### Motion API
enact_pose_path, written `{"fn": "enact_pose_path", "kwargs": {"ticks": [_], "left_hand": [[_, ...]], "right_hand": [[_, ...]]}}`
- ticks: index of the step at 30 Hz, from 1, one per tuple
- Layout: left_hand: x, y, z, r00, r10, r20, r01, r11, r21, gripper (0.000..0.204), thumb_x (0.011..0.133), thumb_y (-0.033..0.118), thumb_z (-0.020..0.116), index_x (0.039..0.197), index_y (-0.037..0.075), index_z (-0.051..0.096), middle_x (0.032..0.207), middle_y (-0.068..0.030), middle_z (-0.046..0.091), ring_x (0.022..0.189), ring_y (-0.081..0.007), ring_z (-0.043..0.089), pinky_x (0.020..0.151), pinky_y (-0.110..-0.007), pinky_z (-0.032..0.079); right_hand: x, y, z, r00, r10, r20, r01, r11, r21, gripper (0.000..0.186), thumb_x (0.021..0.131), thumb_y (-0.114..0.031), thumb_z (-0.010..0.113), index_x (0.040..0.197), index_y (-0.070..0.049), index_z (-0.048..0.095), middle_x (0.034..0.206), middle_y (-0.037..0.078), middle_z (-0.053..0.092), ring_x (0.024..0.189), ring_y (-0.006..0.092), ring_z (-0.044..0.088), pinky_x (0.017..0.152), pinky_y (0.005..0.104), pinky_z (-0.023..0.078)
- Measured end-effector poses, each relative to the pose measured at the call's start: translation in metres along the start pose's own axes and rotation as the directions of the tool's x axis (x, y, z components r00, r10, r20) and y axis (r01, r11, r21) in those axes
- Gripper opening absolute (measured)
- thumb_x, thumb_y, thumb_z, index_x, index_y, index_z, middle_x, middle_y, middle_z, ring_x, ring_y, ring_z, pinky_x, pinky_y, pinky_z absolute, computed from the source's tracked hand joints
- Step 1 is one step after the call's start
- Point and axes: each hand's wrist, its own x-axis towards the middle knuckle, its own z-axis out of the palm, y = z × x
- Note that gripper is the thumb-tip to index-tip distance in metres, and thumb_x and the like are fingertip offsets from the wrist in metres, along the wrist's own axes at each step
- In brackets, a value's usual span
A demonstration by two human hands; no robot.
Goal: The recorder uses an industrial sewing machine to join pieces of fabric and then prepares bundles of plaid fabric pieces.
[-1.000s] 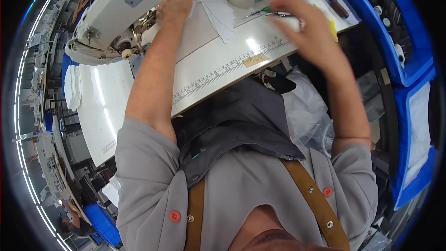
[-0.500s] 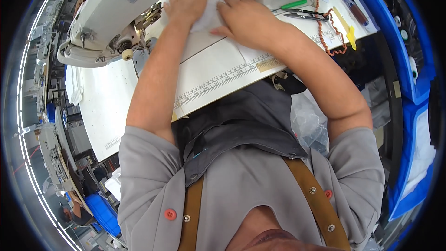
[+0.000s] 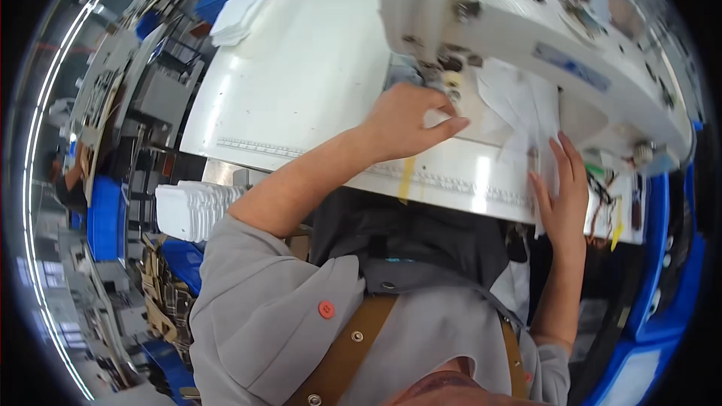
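Note:
A white sewing machine stands on a white table. My left hand is just in front of its needle area. Thumb and index finger curl toward each other there; the other fingers are hidden, and I cannot make out anything between them. Under the machine arm lies thin white fabric, creased and partly blurred. My right hand rests by the fabric's near right part, at the table's front right edge, its fingers stretched out and apart.
White folded pieces sit at the table's far left corner. Another white stack is left of my elbow. A printed ruler strip runs along the front edge. Blue bins stand at right. Another person is far left.
The view has swung, bringing more table into sight at left. My left hand has left the fabric and come to the needle area. My right hand has drawn back toward the front edge.

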Motion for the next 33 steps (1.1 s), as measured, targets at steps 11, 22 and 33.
{"fn": "enact_pose_path", "kwargs": {"ticks": [11,22,33], "left_hand": [[0.007,-0.301,-0.219,0.666,-0.148,-0.731,0.65,0.597,0.471,0.058,0.08,0.049,0.077,0.121,0.009,0.067,0.139,-0.0118,0.059,0.12,-0.0277,0.061,0.1,-0.04,0.048],[0.054,-0.353,-0.287,0.541,-0.625,-0.563,0.835,0.481,0.268,0.04,0.078,0.046,0.08,0.103,0.016,0.079,0.111,-0.0107,0.074,0.1,-0.0256,0.071,0.094,-0.036,0.054],[-0.005,-0.297,-0.302,0.57,-0.095,-0.816,0.66,0.644,0.387,0.018,0.091,0.026,0.065,0.099,0.013,0.075,0.101,-0.0111,0.073,0.095,-0.0322,0.069,0.081,-0.042,0.055]], "right_hand": [[0.008,-0.083,0.049,0.988,-0.101,0.12,0.092,0.993,0.076,0.063,0.077,-0.015,0.077,0.134,-0.004,0.052,0.146,0.021,0.047,0.135,0.0396,0.046,0.116,0.0607,0.027],[0.004,-0.085,0.067,0.995,0.056,0.088,-0.057,0.998,0.017,0.038,0.082,-0.007,0.065,0.119,0.0,0.059,0.132,0.023,0.057,0.12,0.0433,0.053,0.11,0.0587,0.036],[0.003,-0.087,0.07,0.997,0.079,0.022,-0.08,0.995,0.051,0.023,0.084,-0.005,0.064,0.107,-0.001,0.065,0.126,0.021,0.061,0.115,0.0422,0.057,0.109,0.0547,0.039]]}}
